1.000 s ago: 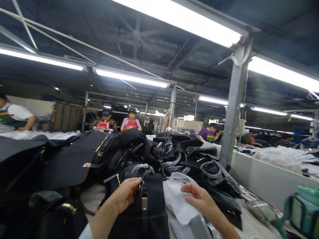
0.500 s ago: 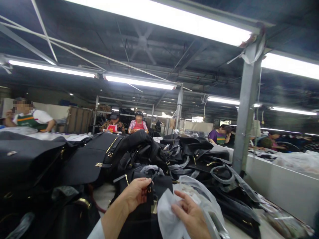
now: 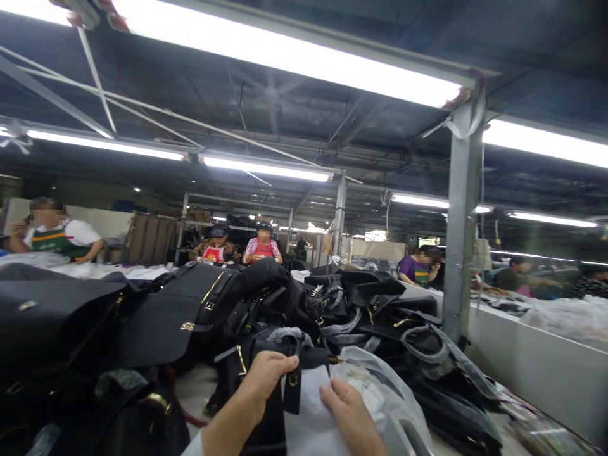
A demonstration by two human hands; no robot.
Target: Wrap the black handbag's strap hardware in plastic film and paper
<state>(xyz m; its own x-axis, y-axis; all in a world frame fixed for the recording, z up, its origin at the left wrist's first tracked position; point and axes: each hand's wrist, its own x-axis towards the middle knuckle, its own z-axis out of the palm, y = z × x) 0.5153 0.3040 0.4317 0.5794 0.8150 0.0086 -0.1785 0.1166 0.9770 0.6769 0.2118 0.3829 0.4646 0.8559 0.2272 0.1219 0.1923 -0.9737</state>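
Note:
My left hand (image 3: 266, 378) is closed on the top edge of a black handbag (image 3: 256, 392) with a gold buckle, low in the middle of the view. My right hand (image 3: 349, 415) presses a white sheet of paper or cloth (image 3: 304, 421) against the front of that bag, fingers curled on it. A crumpled clear plastic bag (image 3: 380, 392) lies just to the right of the sheet. The lower parts of both hands run out of the bottom of the view.
A large heap of black handbags (image 3: 199, 310) with gold fittings covers the table ahead and to the left. A grey steel post (image 3: 458, 221) stands at the right by a white partition (image 3: 532, 361). Several seated people (image 3: 259, 244) work at tables behind.
The view has tilted up slightly. My right hand has carried the white sheet leftward onto the front of the bag. My left hand has kept its grip at the bag's top.

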